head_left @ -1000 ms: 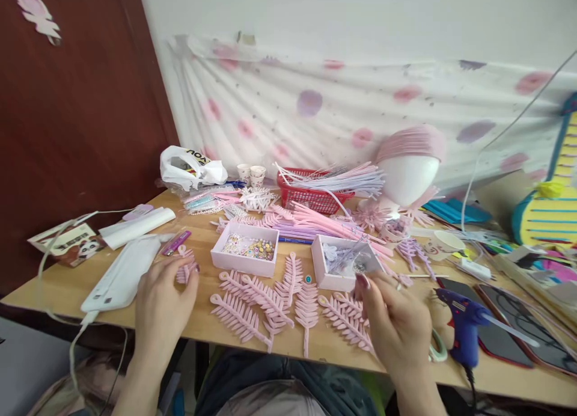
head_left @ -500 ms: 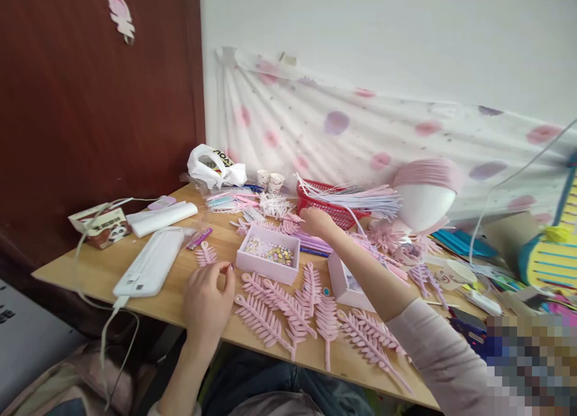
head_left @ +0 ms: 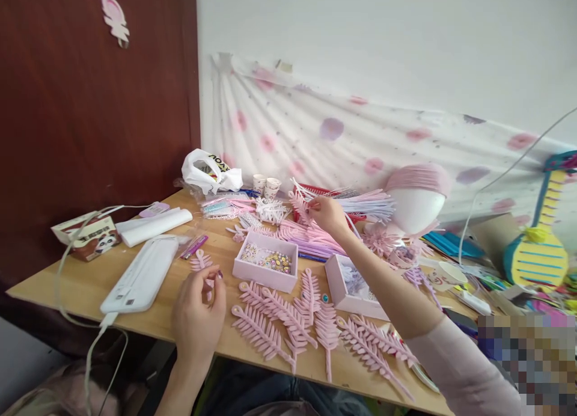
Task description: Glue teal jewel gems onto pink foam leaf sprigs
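Observation:
My right hand (head_left: 328, 216) reaches to the back of the table, its fingers pinched on a pink pipe-cleaner leaf (head_left: 298, 204) held upright before the red basket (head_left: 315, 190). Below it lies a bundle of pink and purple pipe cleaners (head_left: 311, 238). Near the front edge, my left hand (head_left: 198, 311) is curled, thumb against fingers; whether something sits in the pinch is unclear. A small pink leaf (head_left: 200, 260) shows just behind it, partly hidden. Several larger pink leaves (head_left: 264, 335) with beads at their tips lie between my arms.
A pink box (head_left: 265, 276) of beads and gems stands mid-table, another box (head_left: 336, 284) under my right forearm. A white power bank (head_left: 139, 278) with a cable lies left. At the back are paper cups (head_left: 272, 189) and a white head form (head_left: 417, 208); a yellow-blue instrument-shaped craft (head_left: 536, 256) stands right.
My right hand has lifted slightly, and the pink leaf now stands up in its fingers. My left hand stays curled in about the same place. The view has shifted a little to the right.

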The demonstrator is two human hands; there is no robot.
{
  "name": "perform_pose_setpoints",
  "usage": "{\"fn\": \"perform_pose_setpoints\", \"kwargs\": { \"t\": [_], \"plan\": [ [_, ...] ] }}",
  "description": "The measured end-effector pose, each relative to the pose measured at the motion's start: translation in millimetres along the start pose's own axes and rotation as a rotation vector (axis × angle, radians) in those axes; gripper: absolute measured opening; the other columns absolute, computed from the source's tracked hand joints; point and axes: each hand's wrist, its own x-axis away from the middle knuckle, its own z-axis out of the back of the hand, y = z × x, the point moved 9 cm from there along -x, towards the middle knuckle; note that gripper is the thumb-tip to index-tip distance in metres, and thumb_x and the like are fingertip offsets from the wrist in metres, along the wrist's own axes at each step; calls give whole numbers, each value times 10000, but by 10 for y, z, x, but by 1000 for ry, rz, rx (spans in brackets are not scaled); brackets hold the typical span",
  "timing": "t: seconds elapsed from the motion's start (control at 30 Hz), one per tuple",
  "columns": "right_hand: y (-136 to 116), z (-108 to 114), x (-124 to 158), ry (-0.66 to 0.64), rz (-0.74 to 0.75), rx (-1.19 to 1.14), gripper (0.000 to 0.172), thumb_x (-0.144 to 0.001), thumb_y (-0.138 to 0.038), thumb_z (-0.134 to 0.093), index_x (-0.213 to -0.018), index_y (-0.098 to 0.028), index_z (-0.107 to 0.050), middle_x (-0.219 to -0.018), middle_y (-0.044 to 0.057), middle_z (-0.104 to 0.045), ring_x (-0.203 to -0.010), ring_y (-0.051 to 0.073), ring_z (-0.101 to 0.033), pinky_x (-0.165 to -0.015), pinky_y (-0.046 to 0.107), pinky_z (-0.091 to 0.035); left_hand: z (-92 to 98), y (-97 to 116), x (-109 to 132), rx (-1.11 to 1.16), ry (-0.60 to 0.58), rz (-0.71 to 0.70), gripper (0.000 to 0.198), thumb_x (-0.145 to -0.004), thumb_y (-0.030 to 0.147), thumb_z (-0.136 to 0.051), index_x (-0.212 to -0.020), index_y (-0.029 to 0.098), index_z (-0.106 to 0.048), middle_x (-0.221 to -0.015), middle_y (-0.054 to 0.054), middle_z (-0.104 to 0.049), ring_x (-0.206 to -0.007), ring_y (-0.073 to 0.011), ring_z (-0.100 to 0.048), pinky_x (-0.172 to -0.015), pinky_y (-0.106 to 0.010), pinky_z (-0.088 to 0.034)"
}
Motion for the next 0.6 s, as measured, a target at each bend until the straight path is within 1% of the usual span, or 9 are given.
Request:
{"fn": "perform_pose_setpoints", "kwargs": {
  "t": [0.1, 0.17, 0.2, 0.27, 0.37, 0.43, 0.5, 0.57, 0.6],
  "plan": [
    [58, 37, 559, -8, 39, -287, 292, -1023, -367, -689, -1230, -161, -680, -1195, 79, -725, -1006, 218, -729, -878, 420, -627, -140, 226, 146, 154, -120, 47, 360, -930, 448, -592, -1119, 187, -751, -956, -111, -820, -754, -245, -750, -712, -351, -577],
    [133, -79, 1023, -41, 50, -478, 313, -996, -418, -706, -1153, -149, -681, -1036, 63, -771, -891, 197, -761, -835, 391, -637, -352, 418, 320, 328, -270, 122, 415, -978, 508, -581, -1224, 211, -734, -1059, -100, -833, -859, -231, -798, -767, -316, -613],
    [175, -161, 1251, -56, 49, -564, 380, -951, -489, -726, -1117, -152, -672, -944, 62, -790, -833, 202, -776, -799, 368, -640, -526, 483, 451, 525, -392, 246, 447, -954, 524, -648, -1267, 215, -725, -1157, -112, -822, -1006, -248, -796, -856, -317, -612],
    [260, -311, 1651, -54, 42, -711, 564, -842, -674, -723, -1091, -175, -641, -818, 63, -800, -743, 229, -784, -698, 348, -638, -753, 605, 683, 813, -480, 464, 489, -871, 529, -777, -1249, 220, -741, -1281, -120, -785, -1219, -277, -728, -986, -324, -575],
    [402, -412, 2066, 14, 15, -836, 558, -781, -723, -713, -984, -210, -627, -758, 71, -801, -651, 234, -766, -597, 318, -604, -921, 732, 877, 898, -530, 557, 451, -788, 514, -873, -1102, 204, -784, -1170, -106, -810, -1155, -275, -739, -966, -311, -568],
    [552, -338, 2265, 100, -5, -845, 435, -805, -629, -745, -908, -214, -671, -795, 73, -808, -704, 229, -771, -642, 302, -598, -963, 734, 931, 900, -540, 584, 431, -748, 504, -906, -1018, 191, -786, -1042, -81, -816, -1023, -237, -756, -888, -276, -574],
    [806, -156, 2478, 219, -32, -805, 326, -828, -536, -771, -863, -214, -733, -834, 64, -806, -787, 222, -768, -732, 288, -588, -982, 696, 974, 933, -541, 650, 441, -698, 486, -939, -980, 188, -776, -984, -55, -802, -937, -197, -747, -829, -246, -577],
    [1195, 94, 2750, 359, -90, -738, 303, -846, -518, -764, -809, -217, -757, -772, 43, -777, -750, 206, -734, -725, 269, -558, -998, 660, 1036, 974, -564, 734, 430, -657, 413, -964, -969, 194, -768, -943, -29, -782, -863, -163, -728, -773, -228, -585],
    [1427, 224, 2906, 423, -136, -702, 331, -852, -529, -750, -749, -215, -743, -700, 30, -742, -677, 192, -702, -662, 258, -531, -1003, 645, 1077, 984, -582, 776, 400, -654, 352, -961, -965, 194, -765, -924, -22, -773, -823, -152, -720, -743, -227, -590]
  ]
}}
